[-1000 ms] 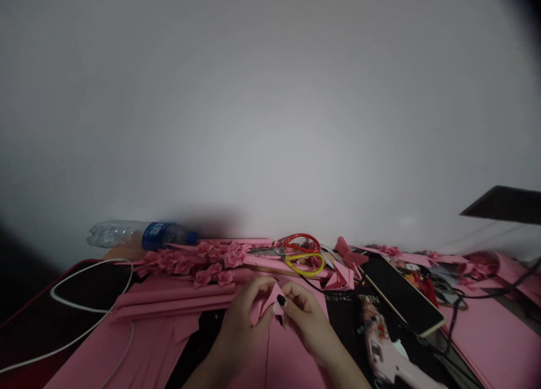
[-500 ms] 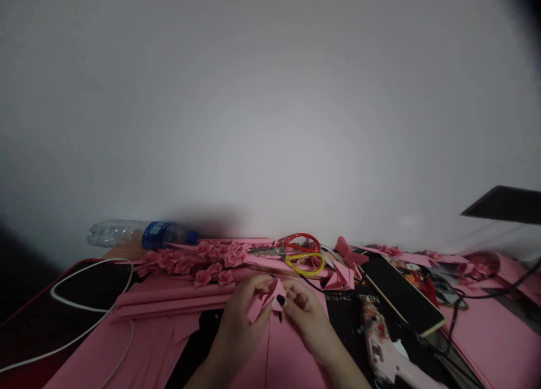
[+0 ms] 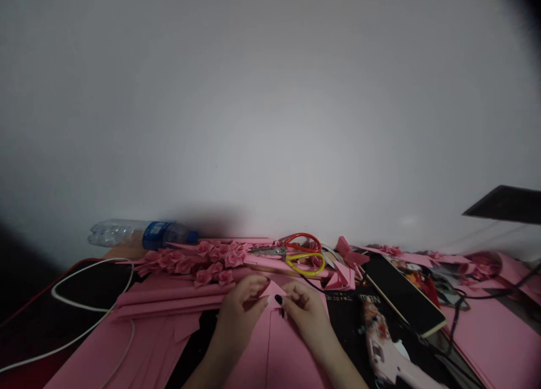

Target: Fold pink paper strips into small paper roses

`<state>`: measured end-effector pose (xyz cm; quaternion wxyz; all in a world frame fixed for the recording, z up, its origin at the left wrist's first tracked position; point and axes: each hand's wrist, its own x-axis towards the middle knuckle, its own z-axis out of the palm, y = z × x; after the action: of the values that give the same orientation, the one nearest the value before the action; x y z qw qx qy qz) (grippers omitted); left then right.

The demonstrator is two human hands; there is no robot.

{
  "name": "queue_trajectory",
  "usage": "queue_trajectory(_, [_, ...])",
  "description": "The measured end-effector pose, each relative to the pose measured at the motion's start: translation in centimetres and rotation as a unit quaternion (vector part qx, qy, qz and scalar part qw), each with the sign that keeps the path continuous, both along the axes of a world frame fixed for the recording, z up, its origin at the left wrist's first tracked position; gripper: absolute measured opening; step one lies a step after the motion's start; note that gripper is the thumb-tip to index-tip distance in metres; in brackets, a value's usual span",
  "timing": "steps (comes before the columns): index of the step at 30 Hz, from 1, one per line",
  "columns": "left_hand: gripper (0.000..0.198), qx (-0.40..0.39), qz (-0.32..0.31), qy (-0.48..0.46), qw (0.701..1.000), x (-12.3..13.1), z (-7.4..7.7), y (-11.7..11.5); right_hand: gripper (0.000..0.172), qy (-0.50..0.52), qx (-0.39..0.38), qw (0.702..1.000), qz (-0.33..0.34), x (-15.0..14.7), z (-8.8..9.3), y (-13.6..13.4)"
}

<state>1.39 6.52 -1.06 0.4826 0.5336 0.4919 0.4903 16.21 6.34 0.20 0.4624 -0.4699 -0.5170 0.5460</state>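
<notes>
At a pink-strewn counter [image 3: 192, 338], left hand [image 3: 240, 304] and right hand [image 3: 306, 315] pinch a folded pink paper piece [image 3: 274, 292]

A smooth white wall [image 3: 270, 107] rises directly behind the counter, its surface dim and unmarked apart from soft shadow. Matte pink paper covers much of the counter, some in long flat strips and some in loose cut sheets, over a dark mat [image 3: 88, 287] with a red edge.

Taking the scissors [image 3: 302, 255] as the landmark, with their red and yellow looped handles and steel blades, the hands work just in front of them. Both hands are closed in a narrow pinch on the small pointed fold, fingertips meeting around it, and dark polish shows on a nail of the right hand. Left of the scissors lies a row of tightly curled paper roses [image 3: 211, 258], and beyond those a crushed plastic water bottle [image 3: 143, 234] with a blue label rests on its side. To the right, a black slab-like phone [image 3: 401, 294] lies at a slant on a dark printed magazine [image 3: 346, 321]. A white cable [image 3: 71, 296] loops across the mat.
</notes>
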Motion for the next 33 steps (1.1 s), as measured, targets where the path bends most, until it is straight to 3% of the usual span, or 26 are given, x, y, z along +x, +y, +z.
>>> queue_trajectory(8, [0.008,-0.052,-0.013,-0.043,0.998,0.1,0.5,0.1,0.026,-0.035,0.023,0.999,-0.017,0.3,-0.6,0.2])
queue_trajectory(14, [0.018,-0.057,-0.018,-0.052,0.997,0.2,0.7,0.2,0.027,-0.025,0.026,0.999,-0.018,0.3,-0.1,0.0])
queue_trajectory(18, [0.016,-0.045,-0.043,-0.040,0.997,0.3,0.5,0.1,0.029,0.000,0.013,1.000,0.014,0.3,0.2,-0.1])
queue_trajectory(21, [0.016,-0.055,-0.053,-0.045,0.996,0.4,0.3,0.1,0.027,-0.008,0.031,0.999,0.000,0.3,0.0,0.0])
queue_trajectory(25, [0.023,-0.058,-0.051,-0.010,0.997,0.6,0.5,-0.2,0.017,-0.006,0.077,0.996,-0.035,0.2,-0.2,0.1])
queue_trajectory(33, [0.047,-0.068,-0.081,0.003,0.994,1.1,0.2,-0.7,0.009,0.034,0.056,0.998,0.019,0.1,-0.1,-0.2])
